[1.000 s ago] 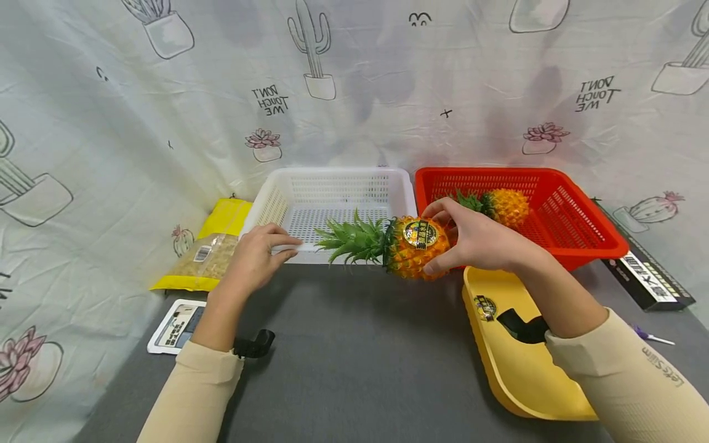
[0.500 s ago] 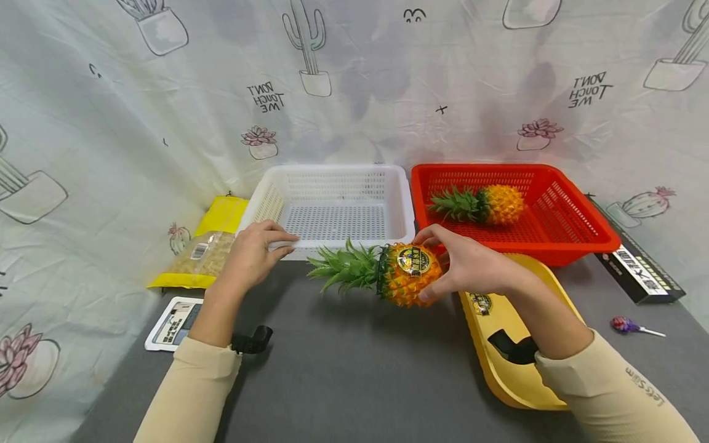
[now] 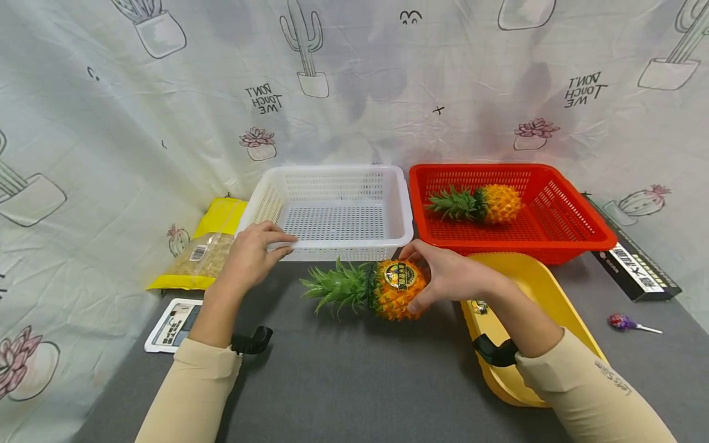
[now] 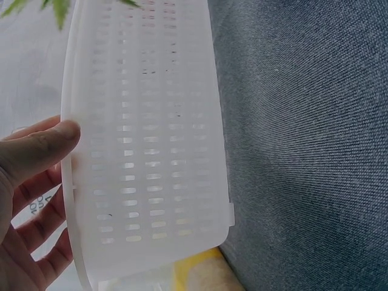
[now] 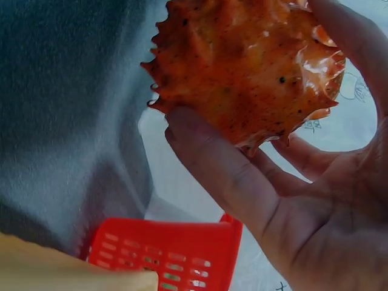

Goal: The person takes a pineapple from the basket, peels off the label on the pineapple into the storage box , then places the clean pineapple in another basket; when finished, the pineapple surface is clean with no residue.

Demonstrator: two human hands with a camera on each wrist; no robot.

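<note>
The right hand (image 3: pixel 454 274) is grasping an orange pineapple (image 3: pixel 382 292) by its base. In the head view we are seeing that fruit lying sideways, its crown pointing left, just in front of a white basket (image 3: pixel 332 221); we are not able to tell whether it is touching the table (image 3: pixel 354 381). A round black-and-gold sticker (image 3: pixel 400 275) is facing us, its characters too small for reading. The left hand (image 3: pixel 252 252) is pinching the white basket's near rim. A second pineapple (image 3: pixel 498 204) is lying in a red basket (image 3: pixel 537 229), and a similar label (image 3: pixel 479 306) is showing in the yellow tray (image 3: pixel 532 283). A yellow bag (image 3: pixel 213 245) is displaying a barcode (image 3: pixel 198 253); a black box (image 3: pixel 620 271) is carrying white panels of illegible print. The curtain (image 3: pixel 354 80) is bearing "DON'T TOUCH" in mirrored letters, and the right sleeve (image 3: pixel 598 384) is showing lettering starting with "Let's".

In the left wrist view, the thumb is pressing the rim's outer side while the fingers are lying behind it; leaf tips are poking in above.

In the right wrist view, thumb and fingers are curling round the spiny body, the red basket showing below.
</note>
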